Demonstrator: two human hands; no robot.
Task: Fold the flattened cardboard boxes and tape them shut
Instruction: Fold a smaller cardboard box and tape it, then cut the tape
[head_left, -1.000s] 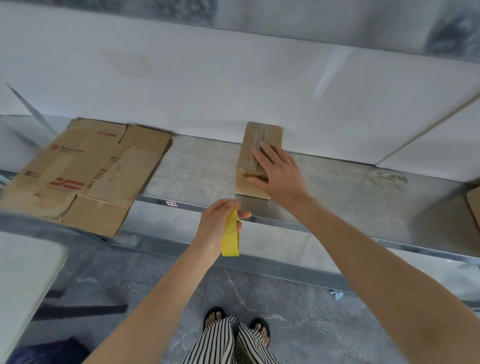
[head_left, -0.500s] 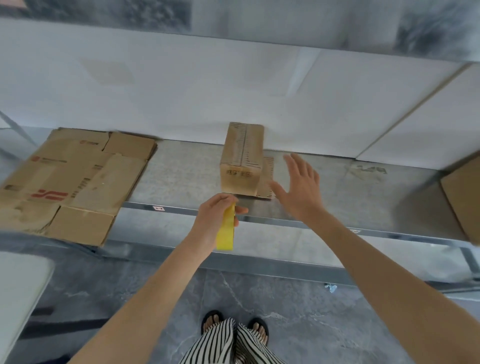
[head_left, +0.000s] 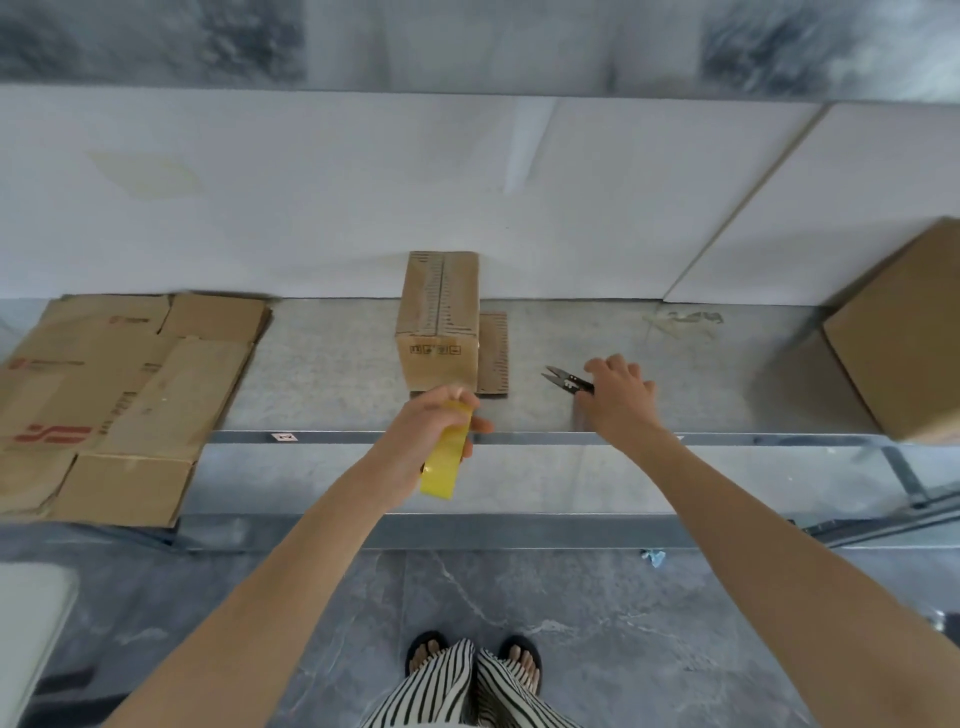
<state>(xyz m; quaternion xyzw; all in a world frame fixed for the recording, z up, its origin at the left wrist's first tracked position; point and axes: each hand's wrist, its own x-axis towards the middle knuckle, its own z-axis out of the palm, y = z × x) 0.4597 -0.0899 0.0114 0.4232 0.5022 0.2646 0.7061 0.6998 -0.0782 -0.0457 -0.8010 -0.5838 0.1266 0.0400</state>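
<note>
Shelf (head_left: 337, 364): right hand (head_left: 621, 400), off box (head_left: 439, 332), grips snips (head_left: 563, 379) (left hand (head_left: 421, 436) holds tape (head_left: 444, 465)).

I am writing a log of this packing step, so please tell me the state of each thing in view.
small box, folded up, upright on the shelf, one flap open at its right.
flattened cardboard, lying flat, not folded.
large box, set up.
tape roll, held in the left hand.
snips, blades open, handle gripped by the right hand.
</note>
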